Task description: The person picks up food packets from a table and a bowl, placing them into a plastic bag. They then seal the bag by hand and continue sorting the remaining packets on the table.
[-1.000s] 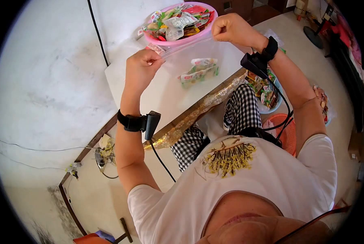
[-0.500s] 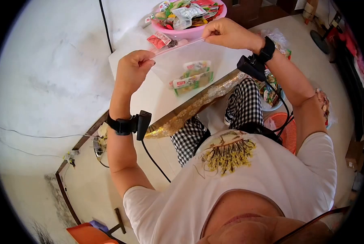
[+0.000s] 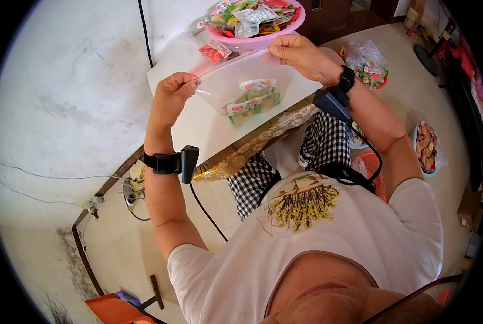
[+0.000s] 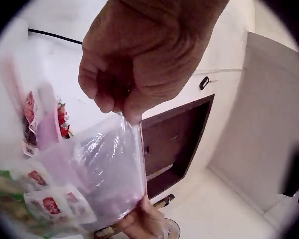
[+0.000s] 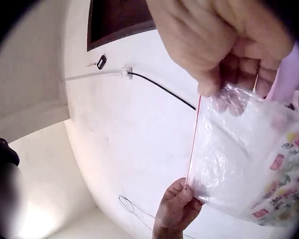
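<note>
A clear zip bag (image 3: 218, 89) hangs stretched between my two hands, its red-lined zip edge running along the top. Thumb and fingers of my left hand (image 3: 172, 98) pinch the left end of that edge. At the opposite end, my right hand (image 3: 302, 56) pinches the bag close to the corner. Low in the bag lie several white-and-green food packets (image 3: 254, 102), seen through the plastic. The left wrist view shows the plastic film (image 4: 109, 154) pulled taut below the left fingertips, and the red zip line (image 5: 194, 142) spans hand to hand in the right wrist view.
Beyond the bag, a pink basin (image 3: 255, 44) heaped with mixed packets stands on the white table (image 3: 195, 121), with a red packet (image 3: 215, 51) beside it. To the right are a plastic bag of packets (image 3: 372, 70), a basin of reddish packets (image 3: 426, 148) and an orange basket (image 3: 379, 181).
In the head view the left hand and bag have shifted left, while the right hand sits slightly lower. The zip edge stays stretched between both hands. The camera's view has moved too.
</note>
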A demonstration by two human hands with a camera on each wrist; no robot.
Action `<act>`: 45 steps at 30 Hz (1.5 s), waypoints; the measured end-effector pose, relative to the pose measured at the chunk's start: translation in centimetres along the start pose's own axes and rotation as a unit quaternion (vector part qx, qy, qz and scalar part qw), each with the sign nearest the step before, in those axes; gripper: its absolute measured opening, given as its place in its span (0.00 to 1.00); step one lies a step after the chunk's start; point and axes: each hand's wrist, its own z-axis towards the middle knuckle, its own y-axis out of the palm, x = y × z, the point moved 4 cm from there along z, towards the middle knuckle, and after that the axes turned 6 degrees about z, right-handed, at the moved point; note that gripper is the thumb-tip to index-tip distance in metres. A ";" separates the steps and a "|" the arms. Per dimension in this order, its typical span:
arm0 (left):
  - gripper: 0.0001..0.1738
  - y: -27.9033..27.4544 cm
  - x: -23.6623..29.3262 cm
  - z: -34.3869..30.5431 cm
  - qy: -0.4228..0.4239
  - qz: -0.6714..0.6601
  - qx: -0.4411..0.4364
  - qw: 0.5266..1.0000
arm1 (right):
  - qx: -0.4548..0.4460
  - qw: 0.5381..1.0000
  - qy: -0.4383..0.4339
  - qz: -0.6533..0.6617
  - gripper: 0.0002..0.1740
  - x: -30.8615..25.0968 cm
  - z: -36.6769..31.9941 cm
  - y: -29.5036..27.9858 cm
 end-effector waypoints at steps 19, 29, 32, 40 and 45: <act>0.13 5.1 6.1 1.7 0.257 0.327 0.181 0.891 | 0.030 0.966 0.045 0.253 0.09 0.7 1.0 4.5; 0.07 7.9 5.4 4.2 0.071 0.187 0.003 0.980 | 0.059 0.996 -0.010 0.073 0.07 -0.6 0.1 4.9; 0.06 7.0 5.2 3.7 0.073 0.215 -0.013 0.974 | 0.051 0.998 -0.027 0.023 0.08 -0.5 0.0 4.9; 0.06 3.5 2.4 1.3 0.039 0.217 0.002 0.975 | 0.072 0.997 -0.019 0.007 0.08 -0.4 -0.1 4.5; 0.06 2.0 0.8 -0.2 0.048 0.197 0.032 0.979 | 0.065 0.997 -0.034 0.010 0.08 0.6 0.6 3.8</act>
